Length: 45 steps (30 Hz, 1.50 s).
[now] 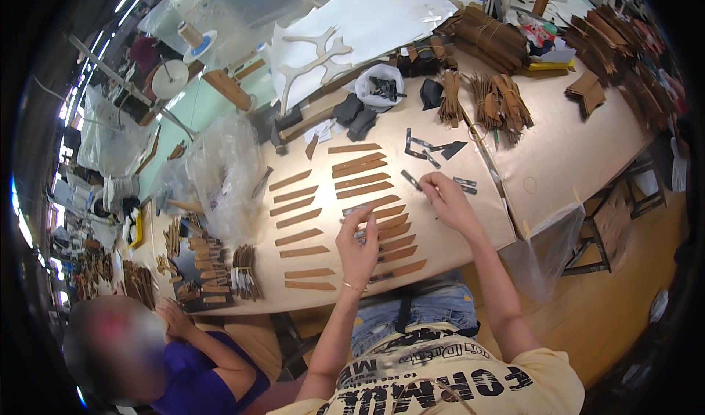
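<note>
On the tan tabletop lie two columns of brown leather strips (305, 252) with slanted ends. Over the right-hand column is my left hand (357, 253), its fingers curled around small grey strips (360, 234) that show partly between thumb and fingers. My right hand (445, 198) is to the right of that column, fingertips pinched at the end of a short dark strip (411, 180). Beside it on the table are more short dark strips (465, 185). Several dark pieces (426, 150) lie loosely farther back. Dark strips also show along some leather pieces near my left hand.
Leather bundles (503, 103) stand at the back right. A white bag (380, 84) with black pieces and a hammer (294, 127) lie behind the columns. Clear plastic (228, 172) is heaped at left. A person in purple (205, 367) sits at my left. A seam crosses the table.
</note>
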Available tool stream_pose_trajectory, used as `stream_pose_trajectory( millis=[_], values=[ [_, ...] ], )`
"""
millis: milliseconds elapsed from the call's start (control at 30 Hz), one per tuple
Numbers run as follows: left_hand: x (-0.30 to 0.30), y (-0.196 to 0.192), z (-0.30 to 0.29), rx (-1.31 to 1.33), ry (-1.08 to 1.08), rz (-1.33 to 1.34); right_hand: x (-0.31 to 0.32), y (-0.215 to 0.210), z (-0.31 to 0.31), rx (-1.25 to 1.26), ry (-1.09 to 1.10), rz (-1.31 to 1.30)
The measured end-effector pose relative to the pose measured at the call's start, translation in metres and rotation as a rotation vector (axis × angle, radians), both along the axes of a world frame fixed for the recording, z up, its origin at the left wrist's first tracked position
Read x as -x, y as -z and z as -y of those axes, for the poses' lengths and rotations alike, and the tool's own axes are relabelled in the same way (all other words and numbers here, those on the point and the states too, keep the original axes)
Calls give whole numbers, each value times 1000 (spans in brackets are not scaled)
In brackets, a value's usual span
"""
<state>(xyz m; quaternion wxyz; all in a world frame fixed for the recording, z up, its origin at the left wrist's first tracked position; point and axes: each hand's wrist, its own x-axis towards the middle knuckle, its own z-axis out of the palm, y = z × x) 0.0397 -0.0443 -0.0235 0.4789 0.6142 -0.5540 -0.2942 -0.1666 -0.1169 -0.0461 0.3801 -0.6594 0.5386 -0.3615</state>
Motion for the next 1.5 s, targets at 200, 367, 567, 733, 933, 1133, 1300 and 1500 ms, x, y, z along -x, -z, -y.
stream_pose_trajectory(
  millis=[200,367,567,733,933,1133,1300,1500],
  values=[
    [21,-31,3,-340,281,-662,23,-63,-47,-64,-200,213],
    [25,-49,0,-372,354,-623,30,-82,-58,-49,-240,123],
    [14,-45,-15,-334,281,-614,5,-81,-73,60,-173,42],
    [1,-35,-38,-289,239,-709,-27,-80,-90,100,-215,163],
    [-15,-26,-54,-412,164,-843,-41,-57,-104,292,-84,193],
    [-39,-5,-49,-359,3,-862,79,-17,-110,62,400,333],
    [-54,2,-44,-352,8,-881,223,49,-125,164,838,-340],
    [-49,-2,-41,-385,36,-872,204,33,-141,-245,998,-1065]
  ],
)
